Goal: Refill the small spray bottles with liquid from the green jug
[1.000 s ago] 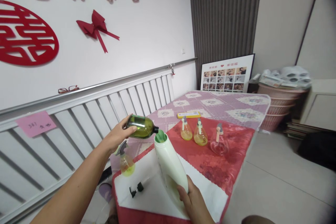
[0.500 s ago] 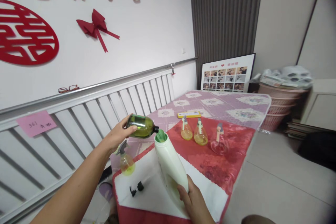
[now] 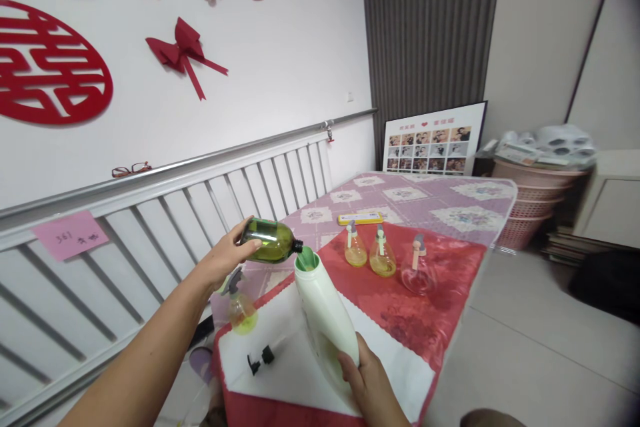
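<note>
My left hand [image 3: 231, 252] is closed around a green see-through bottle [image 3: 273, 241], which lies tipped on its side with its black-threaded neck at the mouth of a pale green jug [image 3: 325, 313]. My right hand [image 3: 367, 377] grips that jug low down, by its handle side, and the jug leans toward the bottle. Whether liquid is flowing between them I cannot tell. Below, a black pump top [image 3: 261, 359] lies on a white cloth [image 3: 280, 383]. A spray bottle [image 3: 243, 310] with yellow liquid stands left of the cloth's middle, under my left wrist.
On the red cloth [image 3: 440, 340] stand two spray bottles [image 3: 383, 260] with yellow liquid and one clear spray bottle [image 3: 419, 273]. Behind them lies a yellow box [image 3: 360, 218]. A white radiator [image 3: 165, 240] runs along the table's left; pink baskets [image 3: 530, 207] stand beyond its right end.
</note>
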The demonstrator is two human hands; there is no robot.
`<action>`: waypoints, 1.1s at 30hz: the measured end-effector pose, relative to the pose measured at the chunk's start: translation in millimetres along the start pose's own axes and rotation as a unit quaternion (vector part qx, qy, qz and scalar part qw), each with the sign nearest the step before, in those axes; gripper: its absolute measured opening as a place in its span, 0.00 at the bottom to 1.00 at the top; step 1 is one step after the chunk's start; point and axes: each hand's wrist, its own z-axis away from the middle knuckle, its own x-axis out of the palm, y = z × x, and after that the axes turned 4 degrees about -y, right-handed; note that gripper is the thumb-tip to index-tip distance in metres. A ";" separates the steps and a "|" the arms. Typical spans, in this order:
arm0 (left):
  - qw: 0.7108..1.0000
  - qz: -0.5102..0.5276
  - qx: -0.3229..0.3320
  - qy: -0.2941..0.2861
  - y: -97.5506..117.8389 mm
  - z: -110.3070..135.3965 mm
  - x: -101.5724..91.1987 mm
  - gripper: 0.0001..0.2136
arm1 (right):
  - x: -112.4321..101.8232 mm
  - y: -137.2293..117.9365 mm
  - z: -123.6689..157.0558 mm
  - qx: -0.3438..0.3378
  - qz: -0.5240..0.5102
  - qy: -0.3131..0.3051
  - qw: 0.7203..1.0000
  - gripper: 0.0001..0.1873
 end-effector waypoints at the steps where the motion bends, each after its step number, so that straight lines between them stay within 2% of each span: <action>1: 1.000 0.000 -0.001 -0.001 0.0 0.1 -0.1 0.34 | 0.0 0.0 -0.3 0.001 0.000 -0.002 1.000 0.25; 9: 1.000 -0.010 0.026 0.002 0.2 0.3 -0.2 0.35 | -1.0 -1.8 -0.1 0.003 0.000 0.000 1.000 0.24; 17: 1.000 -0.002 0.008 0.004 2.1 0.6 0.5 0.35 | -0.4 -2.7 1.0 -0.008 -0.007 0.012 1.000 0.24; 25: 1.000 -0.009 0.029 0.008 1.7 0.0 0.7 0.35 | -1.6 -3.7 0.4 -0.006 0.000 0.003 1.000 0.25; 33: 0.999 -0.025 0.028 0.004 1.3 -1.4 -1.3 0.37 | 0.8 -0.4 -0.1 0.002 -0.011 0.018 1.000 0.24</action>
